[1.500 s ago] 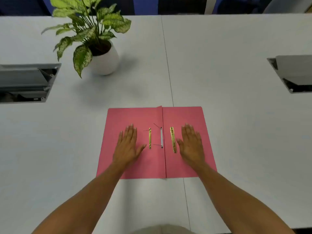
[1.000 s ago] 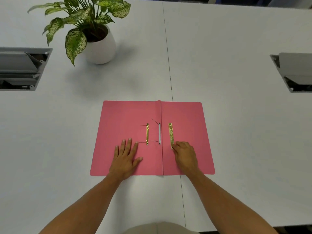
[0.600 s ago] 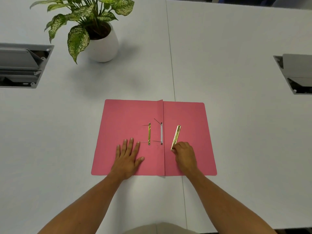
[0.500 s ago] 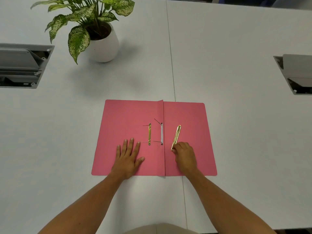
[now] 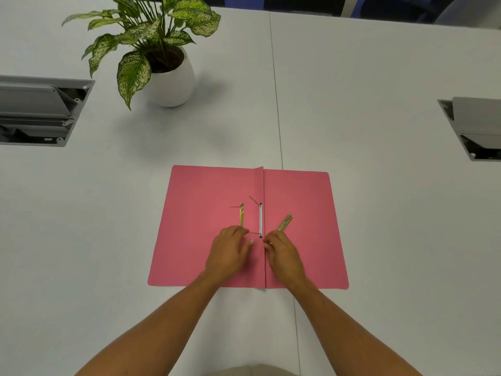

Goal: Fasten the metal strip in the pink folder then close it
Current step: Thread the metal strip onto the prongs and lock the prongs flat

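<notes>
Evenly and brightly lit from overhead, with soft diffuse shadows beside the potted plant (image 5: 165, 58) on the table (image 5: 379, 77), no harsh glare, slight motion blur at both hands, and wide-angle bending toward frame edges.

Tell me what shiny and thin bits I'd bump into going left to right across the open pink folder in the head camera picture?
Gold strip lying straight → white strip by the fold → slanted gold strip, all on the pink folder.
</notes>
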Motion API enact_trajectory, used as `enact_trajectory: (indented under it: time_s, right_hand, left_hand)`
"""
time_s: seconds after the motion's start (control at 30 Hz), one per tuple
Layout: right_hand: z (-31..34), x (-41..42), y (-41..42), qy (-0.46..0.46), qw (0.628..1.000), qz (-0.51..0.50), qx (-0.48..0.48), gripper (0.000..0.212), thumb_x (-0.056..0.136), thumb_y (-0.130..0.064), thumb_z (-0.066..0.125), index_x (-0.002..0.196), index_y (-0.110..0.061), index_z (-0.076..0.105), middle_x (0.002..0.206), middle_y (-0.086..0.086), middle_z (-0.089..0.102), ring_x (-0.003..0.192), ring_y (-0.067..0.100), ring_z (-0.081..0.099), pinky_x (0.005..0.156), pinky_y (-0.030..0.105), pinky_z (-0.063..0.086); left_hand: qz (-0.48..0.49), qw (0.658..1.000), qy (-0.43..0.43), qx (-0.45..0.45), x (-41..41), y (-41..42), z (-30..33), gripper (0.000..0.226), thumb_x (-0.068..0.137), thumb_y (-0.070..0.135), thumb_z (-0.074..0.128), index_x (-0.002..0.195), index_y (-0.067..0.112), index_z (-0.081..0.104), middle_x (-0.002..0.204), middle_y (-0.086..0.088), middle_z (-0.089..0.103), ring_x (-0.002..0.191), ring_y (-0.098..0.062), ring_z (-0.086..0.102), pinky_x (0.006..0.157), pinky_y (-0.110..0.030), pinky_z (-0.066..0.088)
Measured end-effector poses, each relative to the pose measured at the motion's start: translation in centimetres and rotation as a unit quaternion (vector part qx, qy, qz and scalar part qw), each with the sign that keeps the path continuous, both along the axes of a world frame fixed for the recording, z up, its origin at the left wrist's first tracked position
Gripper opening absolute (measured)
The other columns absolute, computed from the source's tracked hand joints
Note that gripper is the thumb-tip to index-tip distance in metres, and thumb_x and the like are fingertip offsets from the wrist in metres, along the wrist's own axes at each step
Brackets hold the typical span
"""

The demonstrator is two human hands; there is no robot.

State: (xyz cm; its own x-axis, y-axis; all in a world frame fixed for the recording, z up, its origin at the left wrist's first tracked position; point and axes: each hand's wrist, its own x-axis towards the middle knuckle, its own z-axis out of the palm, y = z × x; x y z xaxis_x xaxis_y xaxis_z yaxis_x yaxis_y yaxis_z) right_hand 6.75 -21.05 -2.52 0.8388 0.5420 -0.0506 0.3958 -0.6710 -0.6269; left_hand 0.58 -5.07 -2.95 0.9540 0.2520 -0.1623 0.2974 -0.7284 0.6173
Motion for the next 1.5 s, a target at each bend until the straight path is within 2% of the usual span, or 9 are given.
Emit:
enact_trajectory:
  time_s: [0.17,0.3,0.43,0.63,0.83,1.1,1.27,1.4,1.5]
  right_hand:
    - [-0.5,-0.1,-0.9,0.082,0.987,-0.132,-0.039,0.019,0.090,-0.014,0.061,0.108,-0.010,0.063,0.104,0.006,0.063,0.093,0.019,0.057,0.077,0.026,0.045]
    - [-0.3,0.5,-0.2,0.133,0.970,-0.204,-0.030,0.029,0.083,-0.025,0.071,0.106,-0.010,0.062,0.098,0.004,0.065,0.088,0.019,0.059,0.071,0.027,0.045]
    - [-0.2,0.9,1.1,0.135,0.964,-0.226,-0.045,0.032,0.081,-0.020,0.073,0.106,-0.009,0.058,0.101,0.009,0.062,0.089,0.024,0.058,0.069,0.027,0.042]
    - [-0.2,1.3,0.8,0.107,0.969,-0.206,-0.088,0.034,0.083,-0.007,0.066,0.116,-0.006,0.055,0.103,0.012,0.060,0.088,0.025,0.058,0.067,0.027,0.043]
    - [-0.9,1.8,-1.1,0.063,0.976,-0.155,-0.139,0.015,0.091,-0.001,0.053,0.098,-0.002,0.066,0.090,0.014,0.068,0.067,0.017,0.053,0.058,0.025,0.046]
    - [-0.8,1.4,-1.3,0.057,0.978,-0.138,-0.146,0.015,0.094,-0.005,0.053,0.103,-0.002,0.064,0.090,0.014,0.071,0.071,0.023,0.064,0.063,0.031,0.057]
    - [-0.8,1.0,-1.5,0.030,0.982,-0.130,-0.137,0.024,0.093,-0.003,0.055,0.116,-0.004,0.056,0.087,0.012,0.068,0.064,0.018,0.057,0.054,0.026,0.047]
    - [-0.7,0.8,-1.6,0.026,0.982,-0.126,-0.139,0.032,0.091,-0.001,0.056,0.122,-0.006,0.051,0.087,0.011,0.067,0.069,0.023,0.063,0.058,0.035,0.057]
    - [-0.8,0.7,-1.9,0.044,0.980,-0.139,-0.136,0.025,0.091,-0.003,0.057,0.116,-0.005,0.054,0.090,0.011,0.066,0.073,0.023,0.062,0.060,0.033,0.055]
  left_hand:
    - [0.039,0.993,0.071,-0.091,0.3,-0.2,-0.5,0.034,0.094,0.029,0.055,0.122,0.011,0.063,0.117,-0.011,0.064,0.106,-0.026,0.061,0.096,-0.038,0.049]
    - [0.040,0.991,0.077,-0.099,0.4,0.0,-0.7,0.033,0.094,0.027,0.057,0.121,0.011,0.064,0.114,-0.012,0.062,0.101,-0.026,0.061,0.093,-0.038,0.050]
    - [0.013,0.993,0.092,-0.079,0.2,-0.1,-1.1,0.033,0.092,0.026,0.058,0.122,0.012,0.063,0.116,-0.010,0.056,0.108,-0.027,0.054,0.096,-0.039,0.047]
    - [0.001,0.999,0.035,0.039,-1.1,1.2,-1.6,0.032,0.090,0.025,0.059,0.120,0.015,0.065,0.116,-0.006,0.060,0.109,-0.028,0.051,0.091,-0.038,0.043]
    - [-0.003,0.994,0.006,0.114,-2.2,2.6,-1.9,0.030,0.087,0.018,0.064,0.115,0.010,0.066,0.116,-0.010,0.064,0.108,-0.030,0.055,0.091,-0.043,0.043]
    - [0.009,0.993,-0.004,0.114,-2.4,2.3,-2.1,0.028,0.086,0.018,0.066,0.113,0.010,0.066,0.114,-0.010,0.064,0.108,-0.030,0.057,0.092,-0.045,0.045]
    - [0.007,0.994,0.003,0.110,-2.4,2.5,-2.1,0.031,0.087,0.020,0.064,0.117,0.011,0.064,0.118,-0.009,0.063,0.112,-0.029,0.055,0.095,-0.044,0.042]
    - [0.022,0.995,0.008,0.094,-2.2,2.2,-2.0,0.029,0.088,0.022,0.062,0.115,0.012,0.066,0.118,-0.008,0.062,0.114,-0.029,0.053,0.096,-0.043,0.041]
    - [0.025,0.996,0.013,0.085,-2.2,1.9,-1.9,0.028,0.089,0.023,0.061,0.115,0.013,0.066,0.119,-0.007,0.062,0.115,-0.028,0.052,0.096,-0.042,0.040]
